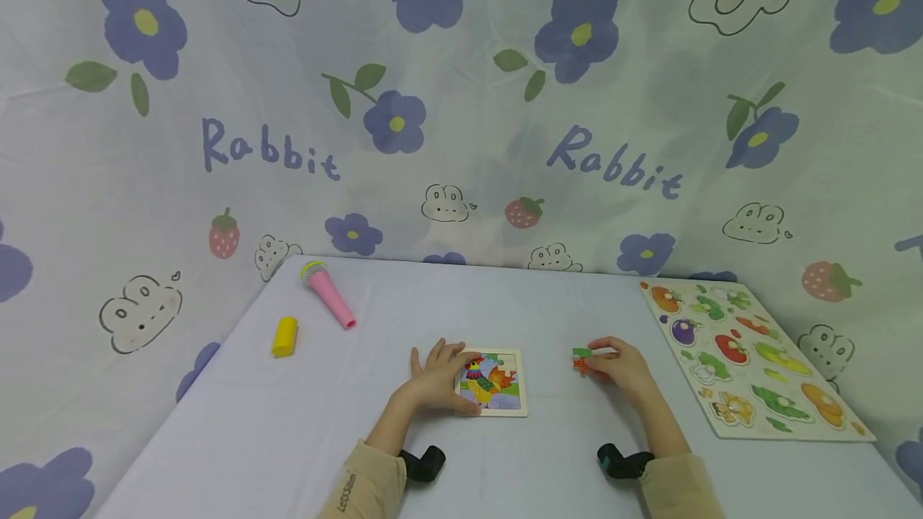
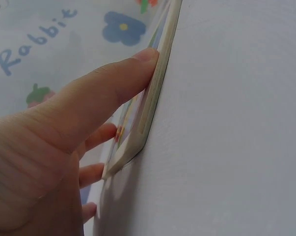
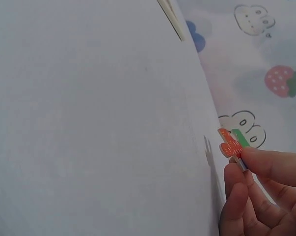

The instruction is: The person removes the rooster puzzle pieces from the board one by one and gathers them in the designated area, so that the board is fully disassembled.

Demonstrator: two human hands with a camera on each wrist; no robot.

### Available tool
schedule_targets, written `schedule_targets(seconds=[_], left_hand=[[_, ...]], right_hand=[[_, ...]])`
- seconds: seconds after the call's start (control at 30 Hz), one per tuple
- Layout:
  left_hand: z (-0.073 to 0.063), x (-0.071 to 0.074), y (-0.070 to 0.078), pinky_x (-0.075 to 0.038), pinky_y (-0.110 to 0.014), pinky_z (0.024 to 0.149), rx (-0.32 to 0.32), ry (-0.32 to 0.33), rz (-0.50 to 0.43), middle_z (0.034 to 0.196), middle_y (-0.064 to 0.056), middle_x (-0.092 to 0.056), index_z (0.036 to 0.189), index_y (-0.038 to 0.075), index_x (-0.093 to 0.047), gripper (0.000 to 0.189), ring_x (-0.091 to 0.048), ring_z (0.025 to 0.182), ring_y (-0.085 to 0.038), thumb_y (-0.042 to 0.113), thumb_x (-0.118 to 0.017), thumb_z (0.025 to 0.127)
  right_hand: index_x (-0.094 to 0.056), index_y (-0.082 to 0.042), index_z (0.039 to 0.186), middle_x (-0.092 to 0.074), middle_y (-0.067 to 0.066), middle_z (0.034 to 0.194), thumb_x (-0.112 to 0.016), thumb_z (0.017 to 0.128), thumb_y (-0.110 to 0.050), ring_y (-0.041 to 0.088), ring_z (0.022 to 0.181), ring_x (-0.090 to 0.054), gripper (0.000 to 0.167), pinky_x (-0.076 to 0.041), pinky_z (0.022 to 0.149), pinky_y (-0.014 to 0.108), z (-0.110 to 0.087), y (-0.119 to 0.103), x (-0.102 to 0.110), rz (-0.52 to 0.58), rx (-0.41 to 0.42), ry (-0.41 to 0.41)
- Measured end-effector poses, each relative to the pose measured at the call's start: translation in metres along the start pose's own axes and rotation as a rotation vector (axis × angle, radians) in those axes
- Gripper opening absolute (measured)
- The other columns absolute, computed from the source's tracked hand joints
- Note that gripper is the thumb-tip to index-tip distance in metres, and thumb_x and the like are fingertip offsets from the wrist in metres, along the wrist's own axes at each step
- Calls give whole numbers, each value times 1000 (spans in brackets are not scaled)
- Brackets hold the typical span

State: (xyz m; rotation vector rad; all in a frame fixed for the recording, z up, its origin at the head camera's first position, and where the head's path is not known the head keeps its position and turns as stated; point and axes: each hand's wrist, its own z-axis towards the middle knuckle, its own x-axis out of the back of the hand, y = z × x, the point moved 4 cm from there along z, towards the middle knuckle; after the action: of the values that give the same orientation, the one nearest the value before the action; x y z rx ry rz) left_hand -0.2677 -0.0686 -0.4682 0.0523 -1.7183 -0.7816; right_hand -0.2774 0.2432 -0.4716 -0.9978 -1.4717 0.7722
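A small square jigsaw puzzle (image 1: 523,383) with a pale wooden frame and a colourful rooster picture lies on the white table. My left hand (image 1: 436,379) holds its left side, thumb near the lower corner and index finger near the upper one. In the left wrist view the thumb (image 2: 113,81) presses the frame's edge (image 2: 150,105), with other fingertips at the adjoining side. To the right of the puzzle, my right hand (image 1: 618,367) pinches an orange-red and green puzzle piece (image 3: 231,143) between thumb and fingers, close over the table.
A vegetable peg board (image 1: 721,375) with several pieces lies at the right side of the table. Toward the back left are a pink toy microphone (image 1: 330,299) and a yellow block (image 1: 284,336). A patterned curtain (image 1: 461,158) hangs behind the table.
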Motion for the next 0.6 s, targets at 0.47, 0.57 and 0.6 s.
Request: schedule_targets(seconds=[0.47, 0.57, 0.6], left_hand=[[-1, 0, 0, 7, -71, 97, -3, 4, -14, 145, -11, -31, 136, 20, -45, 81, -10, 137, -41, 41, -80, 65], [0, -1, -1, 7, -71, 98, 0, 1, -11, 145, -11, -31, 136, 21, -44, 81, -9, 138, -41, 41, -80, 65], [0, -1, -1, 7, -71, 98, 0, 2, -10, 145, -10, -31, 136, 21, -44, 81, -9, 138, -40, 41, -80, 65]], right_hand=[[-54, 6, 115, -65, 8, 88, -65, 84, -11, 10, 71, -57, 37, -48, 61, 23, -4, 9, 16, -17, -31, 46], [-54, 6, 116, -65, 8, 89, -64, 84, -11, 10, 73, -57, 37, -48, 62, 23, -4, 11, 20, -20, -36, 56], [-53, 6, 116, -65, 8, 90, -64, 85, -11, 10, 73, -57, 37, -48, 63, 22, -4, 12, 21, -21, -37, 58]])
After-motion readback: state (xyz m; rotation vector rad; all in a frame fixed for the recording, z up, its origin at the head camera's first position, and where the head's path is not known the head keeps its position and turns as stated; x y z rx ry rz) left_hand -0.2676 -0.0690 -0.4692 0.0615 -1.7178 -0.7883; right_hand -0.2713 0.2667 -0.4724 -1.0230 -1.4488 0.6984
